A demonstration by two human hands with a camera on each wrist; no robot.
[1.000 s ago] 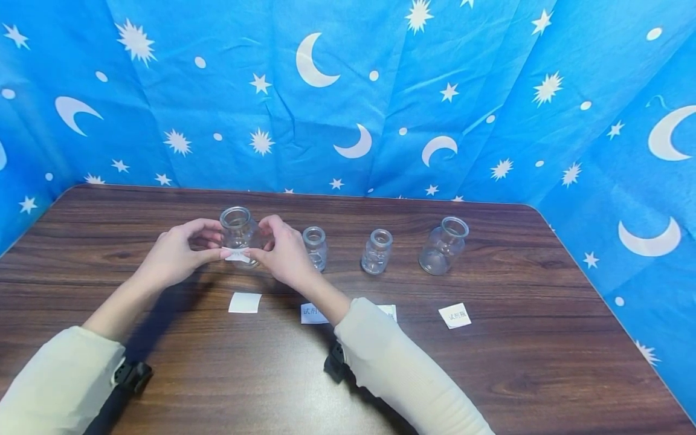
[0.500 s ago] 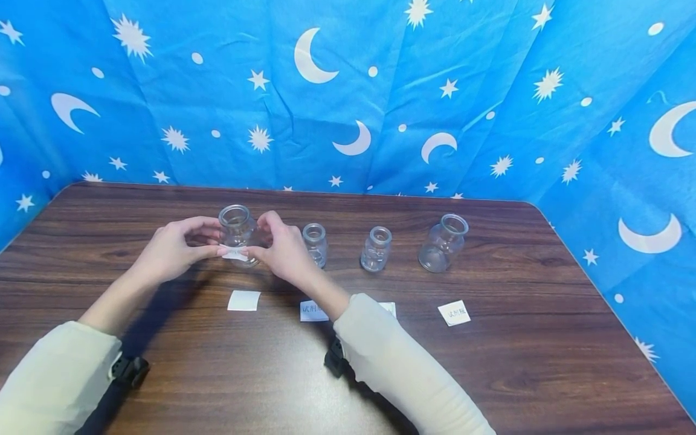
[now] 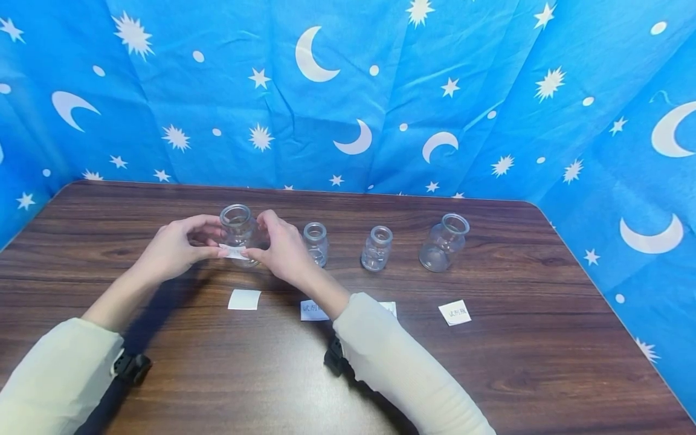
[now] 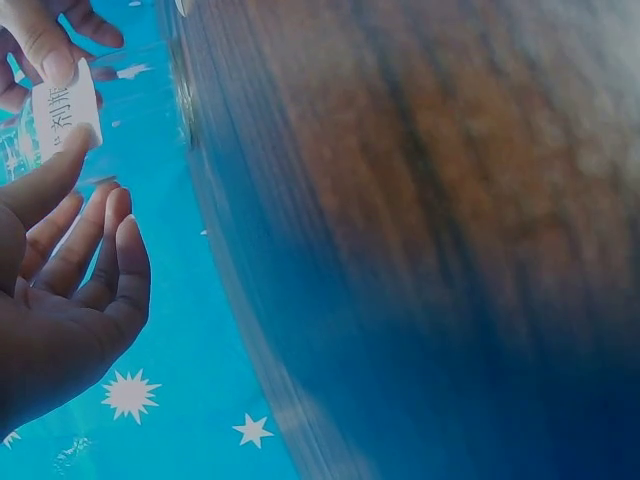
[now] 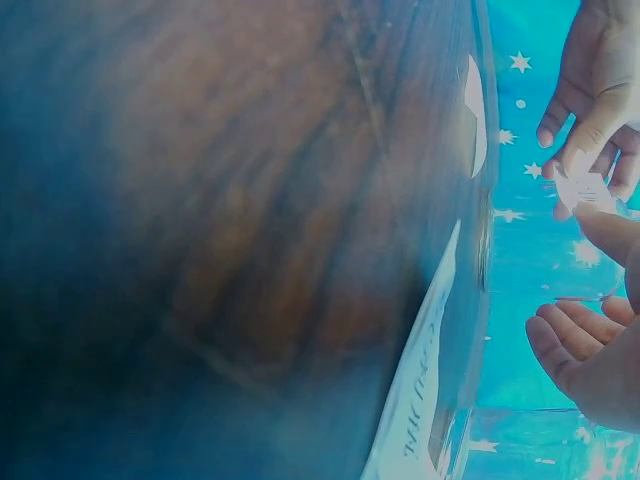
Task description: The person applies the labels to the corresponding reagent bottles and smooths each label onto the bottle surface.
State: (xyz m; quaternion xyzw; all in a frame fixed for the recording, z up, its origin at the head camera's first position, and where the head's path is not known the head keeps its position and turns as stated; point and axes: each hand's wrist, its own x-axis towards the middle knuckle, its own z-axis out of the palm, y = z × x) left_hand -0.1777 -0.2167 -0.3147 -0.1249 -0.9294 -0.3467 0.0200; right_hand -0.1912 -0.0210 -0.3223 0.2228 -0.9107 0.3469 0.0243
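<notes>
A wide-mouthed clear glass bottle point(image 3: 237, 228) stands upright at the left of a row, between my hands. Across its front lies a small white label point(image 3: 235, 252); dark printed characters on it show in the left wrist view point(image 4: 64, 110). My left hand point(image 3: 176, 249) is round the bottle's left side, its thumb on the label's left end. From the right, my right hand point(image 3: 284, 249) curves about the bottle with its thumb at the label's right end. Some fingertips are hidden behind the glass. A second white label point(image 3: 244, 299) lies on the table in front.
Two small glass bottles point(image 3: 315, 244) point(image 3: 376, 248) and a larger glass bottle point(image 3: 443, 243) stand to the right on the wooden table point(image 3: 516, 362). Printed labels point(image 3: 313, 310) point(image 3: 455, 312) lie before them, one partly behind my right forearm. A blue curtain point(image 3: 462, 60) hangs behind.
The label on the bottle looks flatter than a second ago, when it was creased between the thumbs. My thumbs have shifted slightly outward on it. The view has tilted a little.
</notes>
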